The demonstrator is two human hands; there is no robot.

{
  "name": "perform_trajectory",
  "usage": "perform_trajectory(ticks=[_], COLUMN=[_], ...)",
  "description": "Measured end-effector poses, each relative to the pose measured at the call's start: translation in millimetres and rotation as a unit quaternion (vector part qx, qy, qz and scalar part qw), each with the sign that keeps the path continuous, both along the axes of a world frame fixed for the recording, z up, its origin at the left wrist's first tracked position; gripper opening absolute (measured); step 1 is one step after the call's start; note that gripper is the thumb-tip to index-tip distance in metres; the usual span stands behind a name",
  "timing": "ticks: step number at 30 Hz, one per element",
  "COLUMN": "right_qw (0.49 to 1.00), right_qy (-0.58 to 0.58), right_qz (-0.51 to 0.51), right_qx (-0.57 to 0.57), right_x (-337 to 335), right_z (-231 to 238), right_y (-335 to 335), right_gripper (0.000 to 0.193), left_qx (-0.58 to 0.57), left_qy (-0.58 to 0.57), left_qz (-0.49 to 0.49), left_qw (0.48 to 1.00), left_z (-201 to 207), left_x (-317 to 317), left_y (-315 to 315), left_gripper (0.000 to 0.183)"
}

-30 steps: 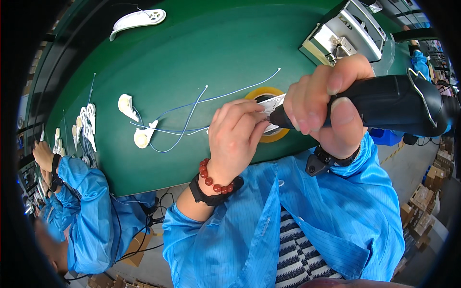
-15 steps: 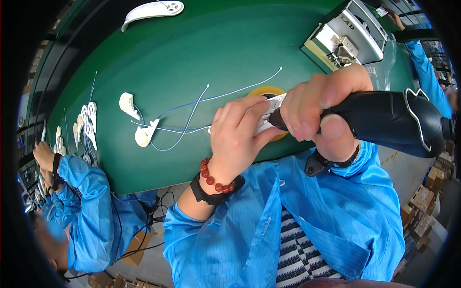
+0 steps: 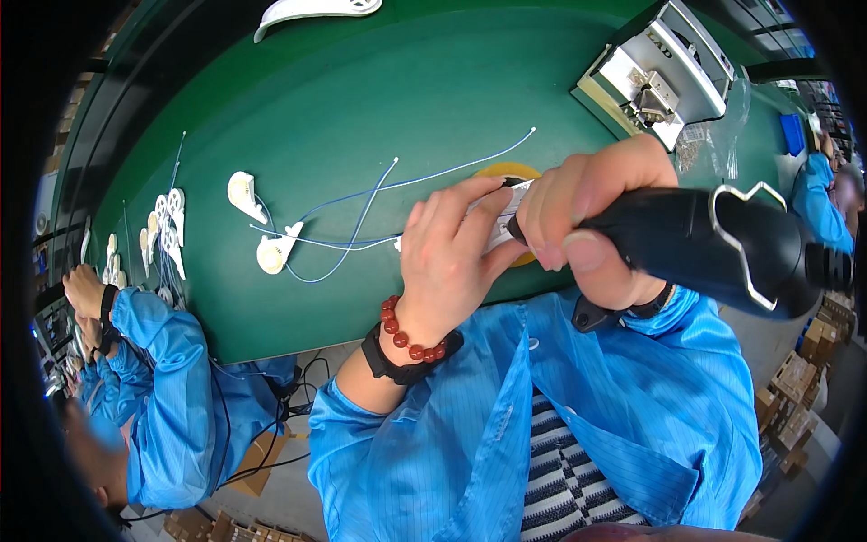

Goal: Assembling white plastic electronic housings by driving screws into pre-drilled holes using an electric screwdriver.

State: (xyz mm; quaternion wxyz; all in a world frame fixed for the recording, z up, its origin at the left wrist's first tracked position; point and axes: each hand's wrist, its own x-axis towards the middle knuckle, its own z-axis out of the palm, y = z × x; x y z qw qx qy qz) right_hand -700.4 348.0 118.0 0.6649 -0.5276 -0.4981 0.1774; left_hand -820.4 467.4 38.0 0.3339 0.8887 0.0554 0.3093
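My right hand [image 3: 601, 212] is wrapped round a black electric screwdriver [image 3: 700, 237] with a wire hanger loop at its rear end. Its tip points left and meets a small white plastic part [image 3: 502, 226]. My left hand [image 3: 452, 239] presses this part from the left, fingers bent over it and hiding much of it. Beneath the part lies a yellow ring [image 3: 508, 169], probably a tape roll, mostly covered by my hands. Thin blue and white cables [image 3: 361, 210] trail left to two white pieces with round cream-coloured ends [image 3: 242, 194] [image 3: 271, 253].
A white and black box-shaped device [image 3: 664, 77] stands on the green table [image 3: 379, 99] at far right, near a clear bag of small parts [image 3: 695, 144]. One curved white part [image 3: 321, 13] lies at the far edge. Co-workers sit left [image 3: 167, 388] and right [image 3: 822, 194], with several white parts [image 3: 170, 221] by the left one.
The screwdriver's rear end has dropped toward me, and my right hand has tilted with it. My left hand stays on the white part. The co-worker's arm at the right has pulled back.
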Motion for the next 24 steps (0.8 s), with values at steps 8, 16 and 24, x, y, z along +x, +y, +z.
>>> perform_trajectory(ticks=[8,16,24], right_qw=[0.998,0.996,0.984], right_qy=[0.064,-0.005,-0.056], right_qz=[0.013,0.055,-0.013], right_qx=[-0.007,0.072,0.170], right_x=[-16,-10,21], right_z=[6,-8,6], right_y=[8,9,-22], right_gripper=[0.026,0.032,0.023], left_qx=[-0.020,-0.009,-0.037], left_qy=[0.002,0.012,0.030], left_qz=[-0.021,-0.010,0.006], left_qw=[1.000,1.000,0.999], left_z=[1,1,19], left_x=[0,-5,-9], left_y=[1,1,3], left_gripper=[0.050,0.053,0.049])
